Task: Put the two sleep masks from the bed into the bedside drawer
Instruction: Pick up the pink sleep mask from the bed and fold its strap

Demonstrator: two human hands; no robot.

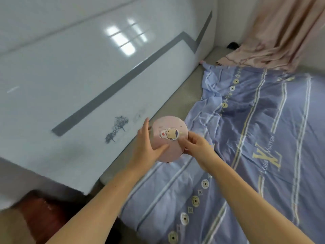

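A pink sleep mask [169,125] with a small cartoon figure printed on it is held up above the head end of the bed, folded so it looks round. My left hand [146,147] grips its left edge with the thumb laid across the front. My right hand [197,147] pinches its lower right edge. A bit of black shows under the pink mask's bottom edge; I cannot tell what it is. No second mask is clearly in view. The bedside drawer does not show as such.
A blue striped quilt [255,138] covers the bed on the right. The glossy white headboard [79,85] with a grey stripe runs along the left. A pink curtain [281,32] hangs at the far right. A dark reddish-brown surface [44,213] sits at lower left.
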